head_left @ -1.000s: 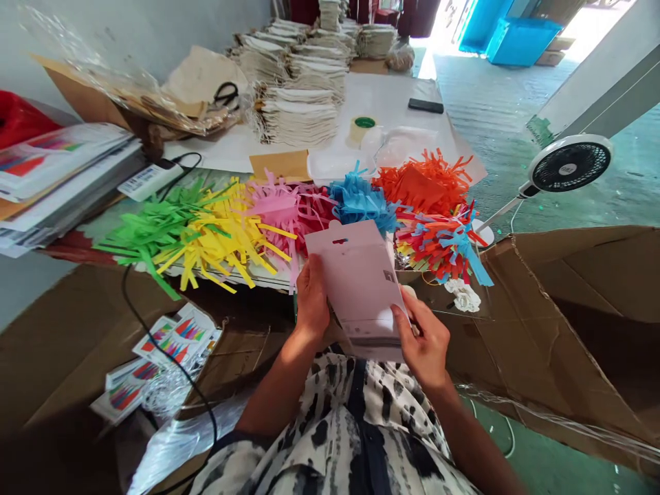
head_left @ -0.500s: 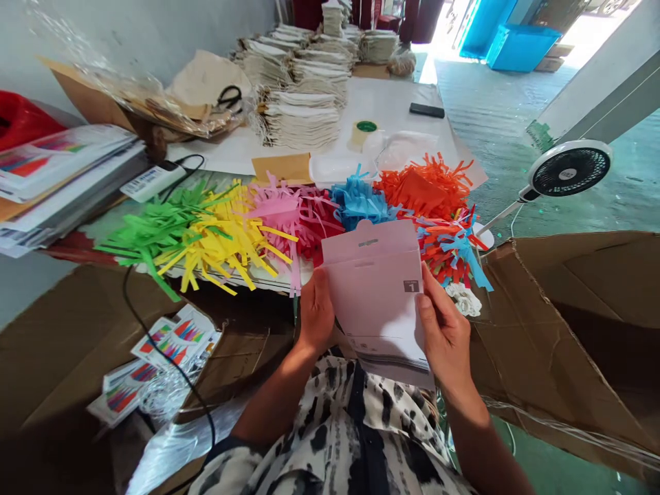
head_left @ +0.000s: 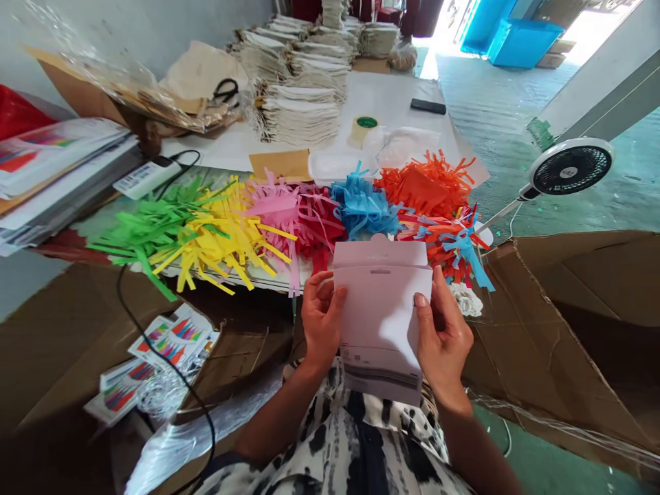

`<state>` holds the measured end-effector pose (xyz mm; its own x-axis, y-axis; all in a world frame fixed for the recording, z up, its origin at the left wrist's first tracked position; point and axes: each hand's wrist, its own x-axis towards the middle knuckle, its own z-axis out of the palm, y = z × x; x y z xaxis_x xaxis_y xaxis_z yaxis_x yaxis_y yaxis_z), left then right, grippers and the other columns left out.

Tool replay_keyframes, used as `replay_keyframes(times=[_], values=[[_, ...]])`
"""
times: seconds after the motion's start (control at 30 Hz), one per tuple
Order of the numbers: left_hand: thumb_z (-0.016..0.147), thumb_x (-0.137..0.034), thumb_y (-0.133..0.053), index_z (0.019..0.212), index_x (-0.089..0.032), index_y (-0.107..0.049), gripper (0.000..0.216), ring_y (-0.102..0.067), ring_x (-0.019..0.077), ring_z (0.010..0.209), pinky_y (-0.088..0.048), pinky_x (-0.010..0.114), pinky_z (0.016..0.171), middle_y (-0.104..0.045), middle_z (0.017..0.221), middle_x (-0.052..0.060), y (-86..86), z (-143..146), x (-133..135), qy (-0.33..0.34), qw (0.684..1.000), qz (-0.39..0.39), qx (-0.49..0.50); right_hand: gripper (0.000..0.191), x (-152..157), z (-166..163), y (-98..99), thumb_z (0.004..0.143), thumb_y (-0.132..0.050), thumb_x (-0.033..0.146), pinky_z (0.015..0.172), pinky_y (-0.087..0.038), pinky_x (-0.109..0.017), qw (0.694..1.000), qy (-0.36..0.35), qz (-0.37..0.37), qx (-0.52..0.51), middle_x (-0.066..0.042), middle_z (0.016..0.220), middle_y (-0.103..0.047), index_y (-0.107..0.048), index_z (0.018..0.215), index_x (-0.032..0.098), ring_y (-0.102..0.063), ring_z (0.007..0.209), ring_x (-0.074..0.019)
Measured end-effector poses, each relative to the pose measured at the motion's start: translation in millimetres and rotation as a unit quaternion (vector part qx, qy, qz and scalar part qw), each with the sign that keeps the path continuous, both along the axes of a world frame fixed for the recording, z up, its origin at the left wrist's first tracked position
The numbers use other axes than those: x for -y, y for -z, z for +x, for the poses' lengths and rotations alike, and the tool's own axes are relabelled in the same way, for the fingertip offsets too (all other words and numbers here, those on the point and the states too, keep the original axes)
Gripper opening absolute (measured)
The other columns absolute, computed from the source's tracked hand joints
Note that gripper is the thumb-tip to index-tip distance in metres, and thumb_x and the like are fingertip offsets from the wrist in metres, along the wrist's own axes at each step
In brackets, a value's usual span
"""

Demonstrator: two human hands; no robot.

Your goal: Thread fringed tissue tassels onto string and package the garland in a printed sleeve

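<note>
Between my two hands I hold a white cardboard sleeve (head_left: 384, 309) with a hang-hole tab at its top, in front of my body. My left hand (head_left: 322, 320) grips its left edge, thumb on the front and fingers behind. On the right edge my right hand (head_left: 443, 337) does the same, its thumb lying on the face. Beyond the sleeve, along the table's near edge, lie fringed paper tassels: green (head_left: 149, 227), yellow (head_left: 221, 237), pink (head_left: 276, 206), dark red (head_left: 320, 220), blue (head_left: 364, 203) and orange (head_left: 425, 182). What the sleeve contains is hidden.
Stacks of white stringed bundles (head_left: 302, 113) fill the table's back, near a tape roll (head_left: 366, 124) and black phone (head_left: 427, 106). Scissors (head_left: 225, 91) lie left. A fan (head_left: 570, 168) stands right. Open cardboard boxes (head_left: 577, 330) flank me; printed cards (head_left: 170, 337) lie in the left one.
The sleeve has turned more upright and square to me and come slightly lower. My left thumb now rests on its front, and the right-hand grip has shifted a little.
</note>
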<state>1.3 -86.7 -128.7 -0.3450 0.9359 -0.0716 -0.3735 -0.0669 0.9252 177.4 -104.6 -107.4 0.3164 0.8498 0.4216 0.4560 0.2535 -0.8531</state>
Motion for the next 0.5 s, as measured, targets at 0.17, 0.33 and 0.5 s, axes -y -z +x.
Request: replay_keyframes(times=[0.17,0.33,0.5], values=[[0.083,-0.051,-0.088,0.109,-0.023,-0.063,0.045,-0.076,0.0152,0.081,-0.056,0.023,0.073,-0.083,0.099,0.004,4.4,4,2,-0.055,0.998,0.014,0.025,0.042,-3,-2,1.3,0.092,-0.08,0.03,0.092,-0.064,-0.038,0.992,-0.001,0.037,-0.117,-0.009,0.122,-0.08,-0.074,0.133,0.026,-0.077,0.105,-0.0211],[0.08,-0.043,-0.093,0.109,-0.024,-0.064,0.045,-0.077,0.0158,0.085,-0.058,0.023,0.075,-0.083,0.098,0.003,3.7,7,-4,-0.057,0.995,0.044,0.063,0.033,-8,4,9.6,0.084,-0.089,0.029,0.087,-0.062,-0.034,0.968,0.001,-0.009,-0.251,-0.003,0.104,-0.083,-0.081,0.116,0.027,-0.076,0.091,-0.016],[0.076,-0.036,-0.096,0.1,-0.023,-0.063,0.043,-0.069,0.0085,0.066,-0.052,0.016,0.065,-0.074,0.078,-0.006,-0.6,8,-10,-0.022,0.992,0.046,0.112,0.027,-10,5,6.4,0.079,-0.092,0.028,0.078,-0.059,-0.029,0.95,0.043,0.014,-0.309,0.0,0.093,-0.081,-0.084,0.105,0.027,-0.07,0.079,-0.0119]])
